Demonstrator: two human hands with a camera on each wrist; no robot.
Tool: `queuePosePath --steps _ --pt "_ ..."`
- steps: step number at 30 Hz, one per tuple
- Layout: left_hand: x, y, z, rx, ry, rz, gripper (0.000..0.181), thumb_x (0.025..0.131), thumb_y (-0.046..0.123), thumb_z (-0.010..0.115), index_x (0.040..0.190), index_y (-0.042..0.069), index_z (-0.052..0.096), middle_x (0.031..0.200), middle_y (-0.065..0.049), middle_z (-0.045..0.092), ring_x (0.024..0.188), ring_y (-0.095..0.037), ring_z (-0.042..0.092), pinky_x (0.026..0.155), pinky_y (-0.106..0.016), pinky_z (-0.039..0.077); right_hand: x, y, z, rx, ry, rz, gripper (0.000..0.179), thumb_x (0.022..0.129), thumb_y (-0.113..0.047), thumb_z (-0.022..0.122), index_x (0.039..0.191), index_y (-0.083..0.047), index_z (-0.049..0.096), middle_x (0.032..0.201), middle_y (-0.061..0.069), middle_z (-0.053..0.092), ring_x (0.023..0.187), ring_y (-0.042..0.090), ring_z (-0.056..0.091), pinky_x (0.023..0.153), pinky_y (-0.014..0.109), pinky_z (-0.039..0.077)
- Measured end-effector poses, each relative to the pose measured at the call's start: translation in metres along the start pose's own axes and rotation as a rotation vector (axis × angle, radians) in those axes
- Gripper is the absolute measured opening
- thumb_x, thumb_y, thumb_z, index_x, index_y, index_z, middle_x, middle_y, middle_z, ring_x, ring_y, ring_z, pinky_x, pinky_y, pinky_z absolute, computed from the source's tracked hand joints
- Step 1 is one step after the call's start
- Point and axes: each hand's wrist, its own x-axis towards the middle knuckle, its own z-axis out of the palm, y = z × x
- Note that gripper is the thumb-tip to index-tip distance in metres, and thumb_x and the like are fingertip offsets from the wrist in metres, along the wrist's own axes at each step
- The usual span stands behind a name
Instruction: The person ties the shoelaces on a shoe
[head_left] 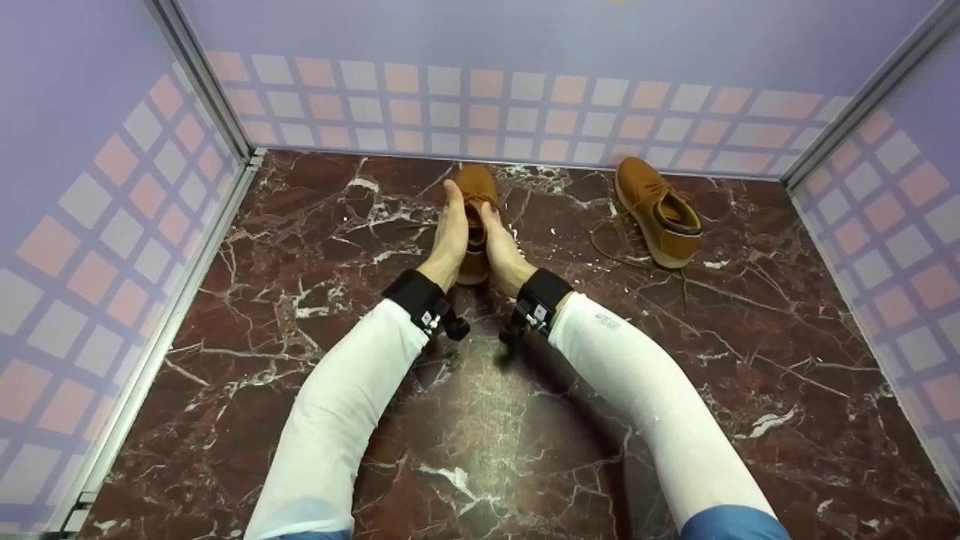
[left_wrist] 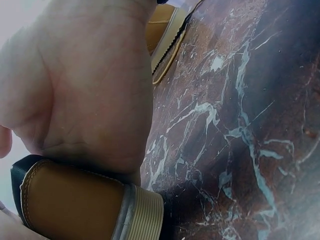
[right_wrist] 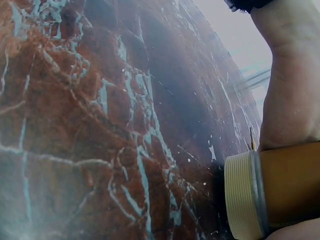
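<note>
A tan lace-up shoe point(head_left: 476, 180) stands upright on the marble floor, toe toward the back wall. My left hand point(head_left: 451, 234) lies along its left side with the fingers extended forward. Along the right side is my right hand point(head_left: 504, 247), its fingers also pointing forward. Between the hands the dark opening and part of the laces show. The left wrist view shows the shoe's brown heel point(left_wrist: 75, 200) and ribbed pale sole beneath a palm. From the right wrist, the heel point(right_wrist: 290, 180) appears at the lower right. The hands hide the shoe's sides.
A matching tan shoe point(head_left: 660, 210) stands farther right near the back wall, its loose lace point(head_left: 619, 259) trailing on the floor. Small white bits point(head_left: 553, 231) are scattered between the shoes. Checked lilac panels point(head_left: 525, 105) enclose the back and both sides.
</note>
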Motion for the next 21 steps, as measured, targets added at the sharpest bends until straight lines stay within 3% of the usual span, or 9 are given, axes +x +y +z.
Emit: queuePosePath --steps 3,6,10,12,14,16,19,21 --pt "-0.001 0.001 0.003 0.01 0.0 -0.016 0.095 0.112 0.078 0.01 0.181 0.014 0.018 0.192 -0.011 0.012 0.179 -0.032 0.011 0.148 -0.046 0.008 -0.002 0.0 -0.003 0.027 -0.006 0.006 0.075 0.121 -0.055 0.029 0.183 -0.02 0.003 0.193 -0.002 -0.001 0.178 0.018 0.013 0.147 0.04 0.017" --pt "0.001 -0.001 0.005 0.042 0.001 -0.034 0.099 0.111 0.08 0.011 0.181 0.012 0.013 0.192 -0.011 0.006 0.18 -0.031 0.005 0.148 -0.044 0.004 -0.003 0.002 -0.007 0.062 -0.034 -0.023 0.072 0.121 -0.056 0.028 0.181 -0.018 0.018 0.189 0.007 0.022 0.167 0.025 0.037 0.141 0.042 0.034" --pt "0.022 -0.019 0.008 0.166 0.063 -0.04 0.12 0.098 0.096 0.006 0.181 0.01 0.005 0.192 -0.01 0.001 0.18 -0.026 0.001 0.148 -0.039 0.004 -0.007 0.01 -0.012 0.063 -0.064 -0.078 0.07 0.121 -0.058 0.026 0.177 -0.016 0.029 0.183 0.009 0.035 0.164 0.024 0.042 0.139 0.04 0.034" --pt "0.019 -0.02 0.009 0.21 0.103 -0.012 0.126 0.095 0.099 0.009 0.18 0.007 0.0 0.192 -0.013 -0.005 0.18 -0.029 -0.003 0.148 -0.042 0.003 -0.012 0.013 -0.014 0.06 -0.087 -0.082 0.071 0.12 -0.058 0.024 0.177 -0.015 0.03 0.184 0.007 0.034 0.166 0.021 0.039 0.14 0.038 0.032" --pt "0.004 -0.013 0.011 0.209 0.155 0.077 0.123 0.098 0.095 0.014 0.179 0.003 -0.005 0.19 -0.019 -0.011 0.179 -0.035 -0.008 0.148 -0.047 0.0 -0.019 0.012 -0.017 0.07 -0.112 -0.08 0.073 0.12 -0.058 0.022 0.174 -0.01 0.034 0.181 0.012 0.039 0.167 0.027 0.04 0.141 0.041 0.031" --pt "-0.016 -0.001 0.011 0.195 0.217 0.207 0.129 0.095 0.095 0.016 0.178 0.0 -0.008 0.189 -0.024 -0.016 0.178 -0.041 -0.013 0.147 -0.053 -0.003 -0.029 0.009 -0.02 0.069 -0.134 -0.068 0.076 0.12 -0.058 0.02 0.176 -0.009 0.031 0.184 0.015 0.035 0.172 0.03 0.033 0.145 0.047 0.024" --pt "-0.037 0.015 0.015 0.192 0.303 0.427 0.144 0.083 0.103 0.014 0.177 -0.004 -0.008 0.187 -0.027 -0.017 0.177 -0.044 -0.015 0.146 -0.057 -0.008 -0.044 -0.002 -0.025 0.042 -0.127 -0.053 0.081 0.118 -0.059 0.021 0.18 -0.008 0.015 0.191 0.015 0.016 0.179 0.033 0.014 0.148 0.053 0.009" --pt "-0.046 0.024 0.02 0.211 0.307 0.525 0.154 0.074 0.109 0.01 0.177 -0.005 -0.005 0.188 -0.027 -0.014 0.177 -0.044 -0.013 0.145 -0.057 -0.01 -0.054 -0.011 -0.03 0.018 -0.108 -0.058 0.085 0.118 -0.06 0.021 0.181 -0.007 0.001 0.192 0.013 0.001 0.18 0.033 0.002 0.148 0.055 0.0"
